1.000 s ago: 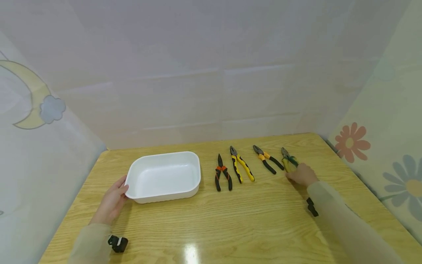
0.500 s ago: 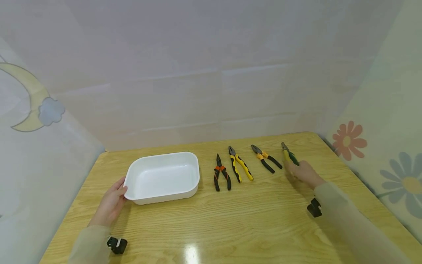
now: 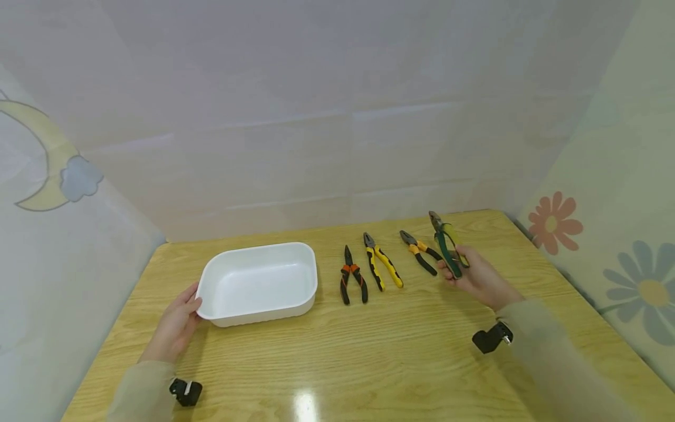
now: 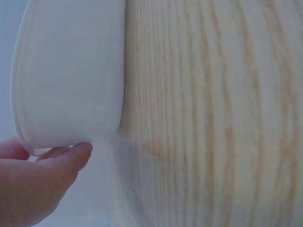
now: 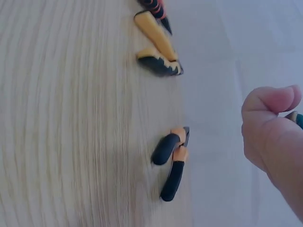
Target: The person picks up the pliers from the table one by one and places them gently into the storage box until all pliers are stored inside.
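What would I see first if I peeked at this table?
Probably the big white tub on the left of the wooden table, with the left hand touching its rim. Next, three pliers lie in a row beside it, and the right hand holds green pliers up above the table.

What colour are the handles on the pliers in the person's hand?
Green and yellow, on the pliers that the right hand holds; the head view shows it best.

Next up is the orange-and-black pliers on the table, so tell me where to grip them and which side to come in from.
Grip the orange-and-black pliers by the two black handles, which lie flat and point toward the person. Come from above on the near side, pinching both handles together. The metal nose points away toward the wall and is thin, so it likely gives a poorer hold. The right hand already holds the green pliers.
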`<state>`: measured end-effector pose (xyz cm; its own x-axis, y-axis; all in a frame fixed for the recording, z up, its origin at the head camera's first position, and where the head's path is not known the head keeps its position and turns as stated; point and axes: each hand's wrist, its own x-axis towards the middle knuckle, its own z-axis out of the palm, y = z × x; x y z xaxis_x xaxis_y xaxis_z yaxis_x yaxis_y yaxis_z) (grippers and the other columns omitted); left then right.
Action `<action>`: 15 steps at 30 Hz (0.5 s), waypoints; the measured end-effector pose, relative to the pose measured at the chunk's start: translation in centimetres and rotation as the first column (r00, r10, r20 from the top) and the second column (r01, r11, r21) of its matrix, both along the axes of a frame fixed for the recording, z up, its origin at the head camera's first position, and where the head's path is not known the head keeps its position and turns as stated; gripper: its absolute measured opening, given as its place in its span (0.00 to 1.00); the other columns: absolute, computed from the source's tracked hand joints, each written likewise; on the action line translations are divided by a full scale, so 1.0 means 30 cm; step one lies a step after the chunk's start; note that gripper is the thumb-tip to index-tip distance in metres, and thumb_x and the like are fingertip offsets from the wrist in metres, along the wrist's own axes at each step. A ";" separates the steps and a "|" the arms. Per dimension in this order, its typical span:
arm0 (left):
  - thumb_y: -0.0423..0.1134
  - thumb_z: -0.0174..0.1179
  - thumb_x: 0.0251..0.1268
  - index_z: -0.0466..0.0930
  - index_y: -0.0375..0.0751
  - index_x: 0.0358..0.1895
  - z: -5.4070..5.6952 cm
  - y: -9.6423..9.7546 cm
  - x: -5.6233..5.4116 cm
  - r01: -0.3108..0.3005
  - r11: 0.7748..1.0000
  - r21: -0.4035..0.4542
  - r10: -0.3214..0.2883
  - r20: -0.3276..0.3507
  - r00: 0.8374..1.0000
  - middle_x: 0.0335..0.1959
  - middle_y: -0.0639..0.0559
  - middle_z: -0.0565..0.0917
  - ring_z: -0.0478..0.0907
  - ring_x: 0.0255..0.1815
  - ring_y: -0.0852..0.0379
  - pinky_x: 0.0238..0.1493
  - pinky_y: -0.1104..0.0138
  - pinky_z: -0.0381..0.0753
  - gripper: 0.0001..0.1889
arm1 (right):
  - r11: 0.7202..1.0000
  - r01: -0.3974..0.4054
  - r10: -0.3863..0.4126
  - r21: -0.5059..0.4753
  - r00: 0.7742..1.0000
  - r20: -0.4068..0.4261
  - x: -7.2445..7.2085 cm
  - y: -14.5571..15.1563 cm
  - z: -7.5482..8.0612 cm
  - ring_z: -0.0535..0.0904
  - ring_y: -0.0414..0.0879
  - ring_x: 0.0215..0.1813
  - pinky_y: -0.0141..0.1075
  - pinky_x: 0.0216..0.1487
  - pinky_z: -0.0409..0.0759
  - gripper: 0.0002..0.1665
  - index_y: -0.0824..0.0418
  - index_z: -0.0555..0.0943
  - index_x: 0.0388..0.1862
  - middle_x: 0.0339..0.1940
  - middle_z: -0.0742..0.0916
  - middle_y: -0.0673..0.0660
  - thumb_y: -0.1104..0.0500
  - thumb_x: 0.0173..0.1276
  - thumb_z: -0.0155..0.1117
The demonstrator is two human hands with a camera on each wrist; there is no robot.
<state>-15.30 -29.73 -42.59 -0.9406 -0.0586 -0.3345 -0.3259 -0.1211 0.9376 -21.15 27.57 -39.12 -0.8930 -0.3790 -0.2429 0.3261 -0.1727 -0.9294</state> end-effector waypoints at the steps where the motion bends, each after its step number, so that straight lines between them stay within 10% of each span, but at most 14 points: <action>1: 0.30 0.27 0.79 0.25 0.40 0.76 0.001 0.000 0.000 -0.001 1.000 0.000 0.001 0.001 1.000 0.78 0.48 0.30 0.33 0.77 0.52 0.75 0.62 0.43 0.30 | 1.000 0.000 0.001 -0.026 1.000 0.010 0.004 -0.007 0.002 0.64 0.44 0.34 0.38 0.40 0.67 0.21 0.62 0.53 0.51 0.47 0.72 0.58 0.44 0.81 0.28; 15: 0.30 0.26 0.79 0.26 0.40 0.77 0.003 0.004 0.005 -0.004 1.000 -0.015 0.004 -0.008 1.000 0.78 0.48 0.31 0.34 0.77 0.52 0.75 0.61 0.44 0.29 | 0.988 -0.041 0.032 -0.147 0.998 -0.060 0.021 -0.097 -0.001 0.67 0.44 0.37 0.36 0.39 0.65 0.24 0.68 0.55 0.60 0.53 0.74 0.60 0.49 0.82 0.34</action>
<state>-15.16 -29.60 -42.51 -0.9430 -0.0671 -0.3260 -0.3179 -0.1085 0.9419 -20.53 24.66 -39.16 -0.8887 -0.4397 -0.1302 0.2816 -0.2992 -0.9117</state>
